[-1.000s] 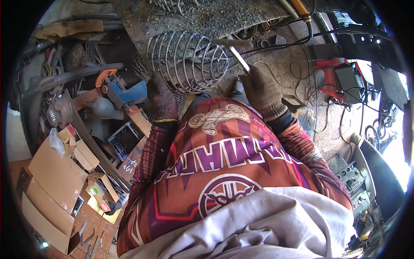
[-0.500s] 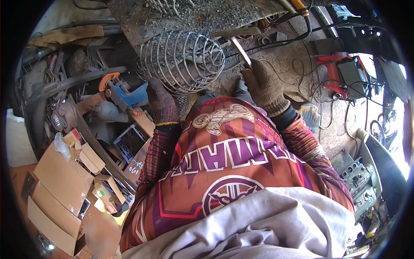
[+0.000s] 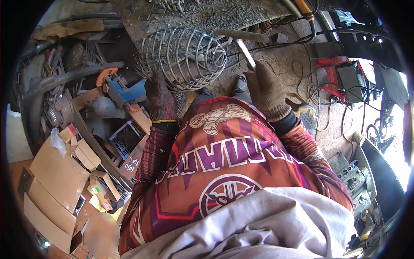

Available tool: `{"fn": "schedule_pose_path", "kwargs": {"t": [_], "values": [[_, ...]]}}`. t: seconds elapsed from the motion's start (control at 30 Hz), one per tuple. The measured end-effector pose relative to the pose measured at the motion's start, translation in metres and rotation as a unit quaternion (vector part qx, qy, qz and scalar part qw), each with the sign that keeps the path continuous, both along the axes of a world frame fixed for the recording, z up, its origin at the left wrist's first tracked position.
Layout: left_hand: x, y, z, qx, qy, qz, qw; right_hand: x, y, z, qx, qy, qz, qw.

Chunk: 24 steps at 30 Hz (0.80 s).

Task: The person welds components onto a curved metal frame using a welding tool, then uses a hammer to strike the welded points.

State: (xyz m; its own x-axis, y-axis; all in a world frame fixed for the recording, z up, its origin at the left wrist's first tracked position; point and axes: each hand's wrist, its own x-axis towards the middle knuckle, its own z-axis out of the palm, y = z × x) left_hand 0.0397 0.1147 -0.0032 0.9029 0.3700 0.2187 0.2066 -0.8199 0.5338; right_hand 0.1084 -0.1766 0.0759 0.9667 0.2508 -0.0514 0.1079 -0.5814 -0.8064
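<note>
Since the earlier frame, the right hand (image 3: 266,88) has lifted its metal hammer (image 3: 241,41) slightly toward the upper centre. It grips the handle closed, while the gloved left hand (image 3: 160,97) clasps the wire cage (image 3: 185,58) (domed, rusty) beside it.

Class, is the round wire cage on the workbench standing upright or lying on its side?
On its side: the wire cage shows its rings in a row along the workbench, steadied by the gloved left hand.
</note>
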Motion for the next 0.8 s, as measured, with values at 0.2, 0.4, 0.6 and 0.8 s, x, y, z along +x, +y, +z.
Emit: {"fn": "schedule_pose_path", "kwargs": {"t": [0.2, 0.4, 0.6, 0.8], "values": [[0.002, -0.01, 0.012, -0.148, -0.043, 0.009, 0.988, -0.008, -0.005, -0.006, 0.0, -0.004, 0.004, 1.0], [0.003, -0.004, 0.024, 0.148, 0.0, -0.061, 0.987, -0.006, -0.003, -0.002, 0.014, -0.05, -0.008, 0.999], [0.006, -0.016, 0.023, -0.247, 0.003, 0.059, 0.967, -0.002, 0.0, 0.004, -0.045, 0.024, 0.006, 0.999], [0.008, -0.003, 0.012, -0.209, 0.019, 0.056, 0.976, -0.003, -0.002, 0.004, -0.028, 0.004, -0.007, 1.0]]}}
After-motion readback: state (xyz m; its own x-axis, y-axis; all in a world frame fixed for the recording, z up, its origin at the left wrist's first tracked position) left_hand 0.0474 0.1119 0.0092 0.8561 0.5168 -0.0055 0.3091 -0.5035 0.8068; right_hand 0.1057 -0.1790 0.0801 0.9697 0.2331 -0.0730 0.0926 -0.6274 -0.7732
